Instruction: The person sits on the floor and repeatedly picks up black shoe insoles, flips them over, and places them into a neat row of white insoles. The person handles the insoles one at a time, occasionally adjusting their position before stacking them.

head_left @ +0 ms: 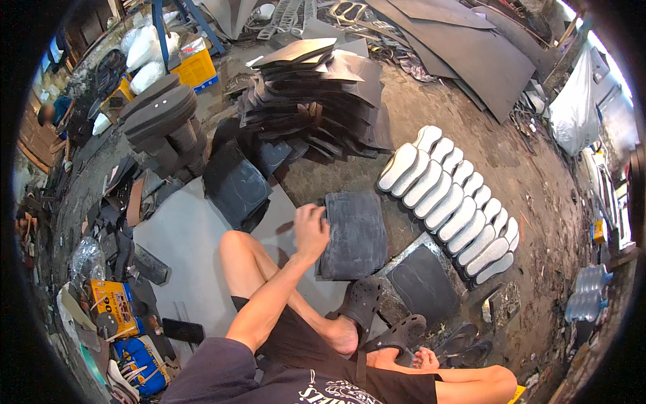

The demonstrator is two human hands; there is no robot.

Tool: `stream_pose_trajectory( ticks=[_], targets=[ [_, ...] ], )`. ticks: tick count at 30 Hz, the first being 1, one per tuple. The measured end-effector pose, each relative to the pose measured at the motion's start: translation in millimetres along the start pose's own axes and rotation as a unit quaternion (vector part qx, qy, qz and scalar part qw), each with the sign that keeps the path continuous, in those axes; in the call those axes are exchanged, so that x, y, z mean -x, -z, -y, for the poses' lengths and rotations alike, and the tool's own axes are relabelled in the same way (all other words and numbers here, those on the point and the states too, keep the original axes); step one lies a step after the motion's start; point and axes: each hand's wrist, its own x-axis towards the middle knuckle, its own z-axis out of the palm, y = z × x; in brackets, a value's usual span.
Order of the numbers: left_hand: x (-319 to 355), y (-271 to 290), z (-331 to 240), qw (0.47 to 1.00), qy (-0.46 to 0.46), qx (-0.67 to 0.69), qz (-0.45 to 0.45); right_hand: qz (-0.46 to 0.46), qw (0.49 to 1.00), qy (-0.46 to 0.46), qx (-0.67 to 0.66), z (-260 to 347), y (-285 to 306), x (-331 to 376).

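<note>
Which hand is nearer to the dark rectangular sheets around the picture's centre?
Left. The left hand is at the left edge of the dark rectangular sheets; the right hand is farther off, lower right of them, by a dark clog.

The left hand [311, 232] was slightly blurred, and whether its fingertips touched the stack [354, 236] could not be told. The right hand [425, 358] showed only in part above the leg [474, 386]; its forearm was hidden, and what it held, if anything, was unclear. The lower edge cut off the shirt [289, 387] and a yellow thing [517, 394]. At far left, a person [62, 108] was blurred and small.
</note>
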Motion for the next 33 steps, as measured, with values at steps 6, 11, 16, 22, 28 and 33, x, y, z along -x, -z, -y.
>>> stream_pose_trajectory(
  ticks=[6,11,16,22,28,33],
  targets=[
    [-41.8,-57.0,0.8,0.971,-0.044,-0.174,0.158,0.058,0.996,0.019,0.061,5.1,9.5,-1.4],
    [-60.1,-67.4,-1.6,0.961,-0.019,-0.144,0.233,0.004,0.997,0.009,0.073,4.3,-8.3,36.1],
    [-107.6,-83.5,37.3,0.943,0.066,-0.14,0.294,0.038,0.998,0.028,0.031,-4.2,-36.0,43.8],
    [-133.5,-91.5,44.7,0.89,0.067,-0.197,0.406,0.043,0.998,0.044,0.026,-5.5,-31.7,39.1],
    [-98.9,-74.0,10.6,0.917,-0.043,-0.244,0.311,0.057,0.997,0.036,0.033,-9.7,-32.7,26.9],
    [22.8,-31.6,-59.3,0.965,-0.143,-0.033,0.215,0.042,0.994,0.075,0.07,-12.5,-16.5,14.1]
  ],
)
